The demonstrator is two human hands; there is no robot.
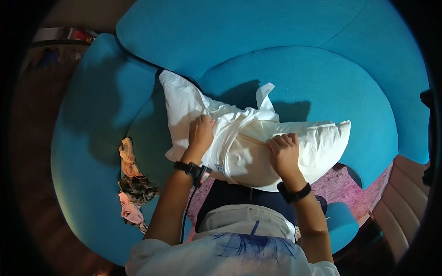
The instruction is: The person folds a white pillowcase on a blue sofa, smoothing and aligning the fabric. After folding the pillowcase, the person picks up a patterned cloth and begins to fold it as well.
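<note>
A plump off-white pillow (pixel 319 146) lies across the blue sofa seat in front of me. A white pillowcase (pixel 179 107) covers its left part, with the case's open edge bunched and wrinkled around the pillow's middle. One loose flap of the case stands up at the far side. My left hand (pixel 201 132) has its fingers curled into the pillowcase cloth, left of the bunched edge. With curled fingers, my right hand (pixel 285 150) grips the upper side of the bare pillow, right of the case's edge. The fingertips of both hands are partly hidden.
The blue sofa (pixel 331 82) curves around with a backrest behind the seat. Crumpled pink and dark patterned clothes (pixel 133 191) lie on its left side. A pink rug (pixel 336 183) shows below. A blue stool-like piece (pixel 340 224) and a beige ribbed panel (pixel 400 203) stand at right.
</note>
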